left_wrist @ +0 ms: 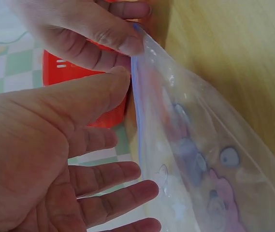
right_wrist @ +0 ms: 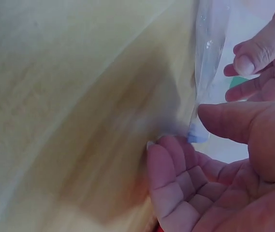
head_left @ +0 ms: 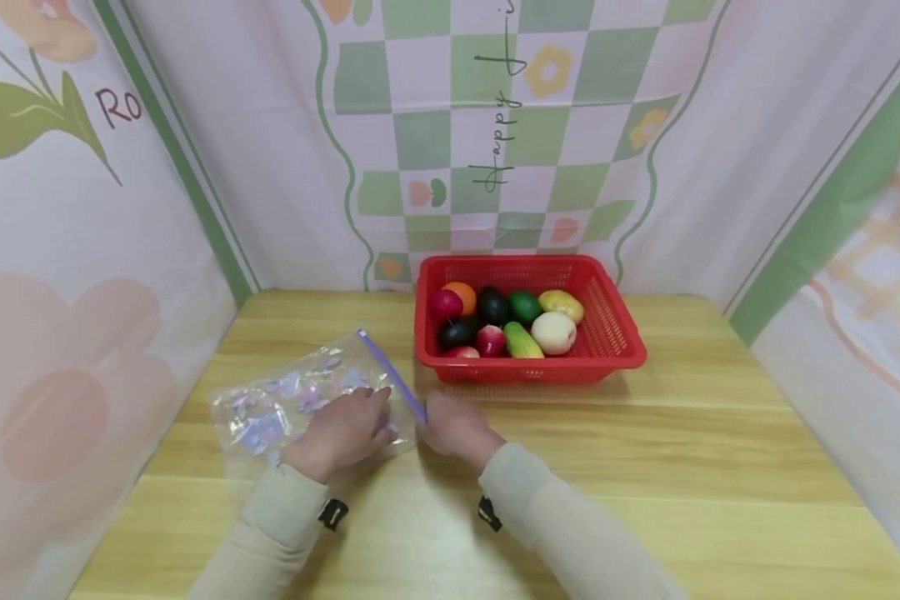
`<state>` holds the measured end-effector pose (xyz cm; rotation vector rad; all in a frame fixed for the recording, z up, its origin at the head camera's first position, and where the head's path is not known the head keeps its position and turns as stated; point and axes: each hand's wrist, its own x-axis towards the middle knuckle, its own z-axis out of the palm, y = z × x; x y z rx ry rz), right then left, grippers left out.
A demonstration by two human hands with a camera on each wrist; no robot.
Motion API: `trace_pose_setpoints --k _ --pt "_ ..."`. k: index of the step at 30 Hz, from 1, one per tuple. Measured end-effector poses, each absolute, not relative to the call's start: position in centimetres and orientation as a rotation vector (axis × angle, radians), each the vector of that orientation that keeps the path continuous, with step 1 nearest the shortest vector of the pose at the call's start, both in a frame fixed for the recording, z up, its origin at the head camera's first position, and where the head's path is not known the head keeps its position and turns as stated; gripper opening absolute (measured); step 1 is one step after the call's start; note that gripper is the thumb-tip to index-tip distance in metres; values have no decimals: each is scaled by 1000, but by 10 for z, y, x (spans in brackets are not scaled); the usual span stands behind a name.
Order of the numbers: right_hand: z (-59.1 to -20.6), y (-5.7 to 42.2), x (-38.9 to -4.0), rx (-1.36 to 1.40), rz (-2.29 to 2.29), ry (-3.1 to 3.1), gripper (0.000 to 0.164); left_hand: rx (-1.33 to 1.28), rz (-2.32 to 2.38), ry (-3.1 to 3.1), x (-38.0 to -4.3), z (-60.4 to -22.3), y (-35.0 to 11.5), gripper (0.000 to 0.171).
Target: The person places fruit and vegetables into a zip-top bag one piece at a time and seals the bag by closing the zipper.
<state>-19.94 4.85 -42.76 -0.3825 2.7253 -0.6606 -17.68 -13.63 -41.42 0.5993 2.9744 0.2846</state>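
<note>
A clear zip bag (head_left: 292, 390) with pastel cartoon prints lies on the left of the table, its purple zip strip (head_left: 392, 373) slanting towards the basket. At the strip's near end, my right hand (head_left: 453, 429) pinches the bag's corner between thumb and curled fingers. My left hand (head_left: 345, 433) is over the bag, close to the strip. In the left wrist view its fingers (left_wrist: 113, 198) are spread and straight beside the bag, and the thumb points at the strip near my right thumb (left_wrist: 131, 46).
Behind my right hand stands a red plastic basket (head_left: 525, 368) holding several fruits and vegetables, among them an orange (head_left: 462, 295) and a yellow-green vegetable (head_left: 522, 341). Patterned cloth (head_left: 292, 167) hangs around the wooden table (head_left: 645, 500) at the back and sides.
</note>
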Motion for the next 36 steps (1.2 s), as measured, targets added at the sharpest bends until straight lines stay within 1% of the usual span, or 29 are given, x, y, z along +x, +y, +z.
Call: trace_pose_setpoints --k 4,9,15,17,22,28,36 --pt "-430 46 -198 -378 -668 2757 17 607 283 2992 -176 -413 -137 66" --pt "-430 41 -196 -400 -729 2765 18 607 307 3050 -175 -410 -138 58" --pt "-428 38 -190 -425 -791 2760 26 528 331 3127 -180 -407 -140 33" --pt "-427 38 -188 -414 -799 2754 30 489 368 3145 -183 -407 -139 30" --pt "-427 40 -183 -447 -759 2801 33 348 509 3143 -190 -405 -136 34" --pt "-427 39 -177 -468 -708 2892 32 212 616 3082 -195 -402 -134 41" --pt "-425 36 -166 -451 -642 2938 24 102 681 3000 -207 -401 -137 41"
